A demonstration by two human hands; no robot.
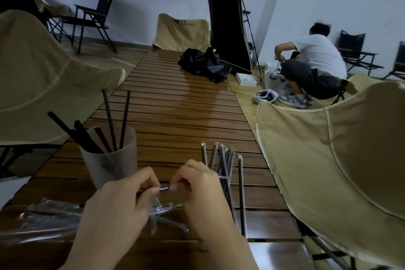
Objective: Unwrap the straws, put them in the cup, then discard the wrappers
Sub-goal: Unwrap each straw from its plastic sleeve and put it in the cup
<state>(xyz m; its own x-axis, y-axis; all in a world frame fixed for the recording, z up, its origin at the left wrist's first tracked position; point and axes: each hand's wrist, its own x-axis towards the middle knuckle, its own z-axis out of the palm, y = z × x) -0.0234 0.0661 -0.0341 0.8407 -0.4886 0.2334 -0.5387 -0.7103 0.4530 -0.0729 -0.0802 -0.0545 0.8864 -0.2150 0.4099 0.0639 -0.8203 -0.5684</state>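
Wooden slat table (179, 103), beige chairs (341, 149)

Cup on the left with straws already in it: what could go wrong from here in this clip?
1. The cup stands just beyond the left hand; a careless reach could tip it, and its black straws lean outward.
2. The wrapped straws by the right hand could get swept toward the table edge.
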